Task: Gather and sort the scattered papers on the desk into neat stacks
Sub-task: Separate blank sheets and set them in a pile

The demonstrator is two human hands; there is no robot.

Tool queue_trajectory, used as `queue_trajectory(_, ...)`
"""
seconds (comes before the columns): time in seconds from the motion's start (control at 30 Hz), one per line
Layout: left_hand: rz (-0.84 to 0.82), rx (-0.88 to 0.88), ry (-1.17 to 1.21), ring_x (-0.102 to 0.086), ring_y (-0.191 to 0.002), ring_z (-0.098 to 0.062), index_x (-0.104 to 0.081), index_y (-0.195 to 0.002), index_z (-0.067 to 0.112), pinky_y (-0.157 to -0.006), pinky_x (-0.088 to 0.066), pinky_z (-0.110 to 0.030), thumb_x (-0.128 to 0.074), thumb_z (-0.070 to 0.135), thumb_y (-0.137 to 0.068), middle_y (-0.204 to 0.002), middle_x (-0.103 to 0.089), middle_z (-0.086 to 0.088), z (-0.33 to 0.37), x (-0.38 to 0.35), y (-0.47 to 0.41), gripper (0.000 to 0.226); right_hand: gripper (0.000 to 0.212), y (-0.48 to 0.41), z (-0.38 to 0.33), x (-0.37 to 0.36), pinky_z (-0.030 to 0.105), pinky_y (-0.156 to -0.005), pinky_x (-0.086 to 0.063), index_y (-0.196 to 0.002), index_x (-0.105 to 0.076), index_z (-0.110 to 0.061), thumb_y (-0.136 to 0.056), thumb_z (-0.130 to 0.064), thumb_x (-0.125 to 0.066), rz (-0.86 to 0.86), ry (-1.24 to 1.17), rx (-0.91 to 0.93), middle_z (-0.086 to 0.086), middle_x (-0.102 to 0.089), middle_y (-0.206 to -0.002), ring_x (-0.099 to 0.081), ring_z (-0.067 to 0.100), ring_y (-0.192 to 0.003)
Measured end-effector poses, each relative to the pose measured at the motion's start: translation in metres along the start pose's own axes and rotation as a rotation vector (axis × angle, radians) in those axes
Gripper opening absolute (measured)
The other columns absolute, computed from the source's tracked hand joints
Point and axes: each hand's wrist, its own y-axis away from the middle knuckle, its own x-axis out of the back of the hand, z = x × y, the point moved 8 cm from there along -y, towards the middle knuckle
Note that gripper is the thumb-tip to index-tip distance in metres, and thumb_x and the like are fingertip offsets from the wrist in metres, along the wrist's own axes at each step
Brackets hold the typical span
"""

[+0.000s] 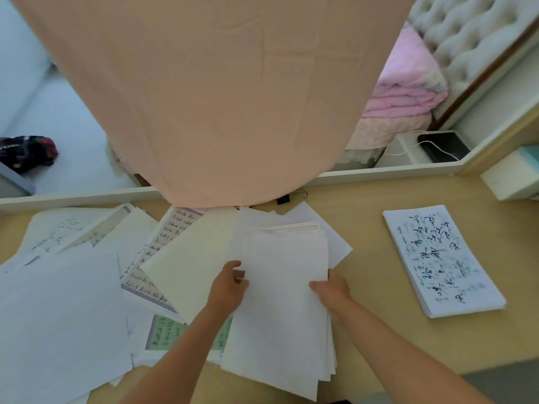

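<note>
A loose bundle of blank white sheets [284,301] lies in the middle of the wooden desk [370,287]. My left hand [229,287] grips its left edge, fingers curled over the paper. My right hand [332,290] holds the right edge, thumb on top and fingers underneath. Left of the bundle a cream sheet [189,258] overlaps scattered papers, among them sheets of handwritten characters [163,249] and a large white sheet [61,310]. At the right sits a squared stack of calligraphy pages [440,260], apart from both hands.
A peach cloth [221,97] hangs over the desk's back edge. A black binder clip [283,198] lies just behind the papers. A pale block [513,176] stands at the far right. Beyond the desk is a phone [443,145] on a white box.
</note>
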Motion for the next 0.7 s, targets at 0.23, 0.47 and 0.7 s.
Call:
queue_trajectory(0.23,0.097,-0.084,-0.602,-0.014,-0.148,-0.031,-0.020,-0.154,0.025,-0.114,-0.029,-0.051,-0.060,0.046,-0.091,-0.163,-0.014,-0.007,0.045,-0.005,-0.028,0.077,0.024,-0.025,0.016,0.109,0.026,-0.061,-0.043,-0.114,-0.059,-0.006,-0.091,-0.003,-0.061,0.303,-0.161,-0.051,0.010,-0.062,-0.100,-0.056,0.023,-0.083)
queue_trajectory(0.47,0.159,0.164,-0.461,-0.037,-0.130,-0.036,-0.024,-0.148,0.011,-0.096,-0.045,-0.050,-0.076,0.040,-0.081,-0.142,-0.034,-0.016,0.048,-0.006,-0.042,0.090,0.028,-0.058,0.020,0.118,0.032,-0.082,-0.045,-0.123,-0.055,-0.011,-0.096,-0.009,-0.056,0.205,-0.121,-0.015,0.008,-0.063,-0.113,-0.059,0.026,-0.098)
queue_trajectory(0.7,0.087,0.196,0.071,-0.065,-0.094,-0.031,-0.052,-0.126,0.012,-0.083,-0.056,-0.043,-0.070,0.020,-0.088,-0.114,-0.064,-0.013,0.038,-0.013,-0.031,0.043,0.018,-0.077,0.013,0.096,0.039,-0.081,-0.056,-0.109,-0.063,-0.015,-0.093,-0.007,-0.060,-0.056,-0.257,-0.030,0.007,-0.071,-0.107,-0.069,0.028,-0.096)
